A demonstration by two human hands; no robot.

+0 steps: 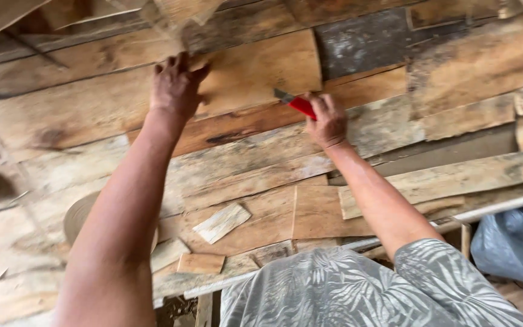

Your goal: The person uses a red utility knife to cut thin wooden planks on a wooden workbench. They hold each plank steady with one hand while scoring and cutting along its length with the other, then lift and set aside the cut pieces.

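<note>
Your left hand (175, 88) lay flat, palm down and fingers spread, on a pale wooden board (255, 72) at the far side of the work surface; it pressed on the board's left part and grasped nothing. Your right hand (328, 121) was clenched around a red-handled utility knife (298, 104), the handle running up and left out of your fist and the grey blade tip resting at the near edge of that same pale board, just right of your left hand. The board sat on top of a spread of rough, weathered planks (243, 163) that covered the whole surface, lying slantwise from near left to far right. Nearer to you, between your forearms, lay several small offcuts: a pale, streaked rectangular scrap (221, 222), a squarish brown panel (317, 212) to its right, and a small tan block (200, 263) close to the near edge. A round, flat disc-like thing (80, 213) showed partly behind your left forearm; what it was could not be told. At the near right, below the edge of the planks, a grey-blue plastic bag (516, 242) hung beside a pale rail (491, 210).
</note>
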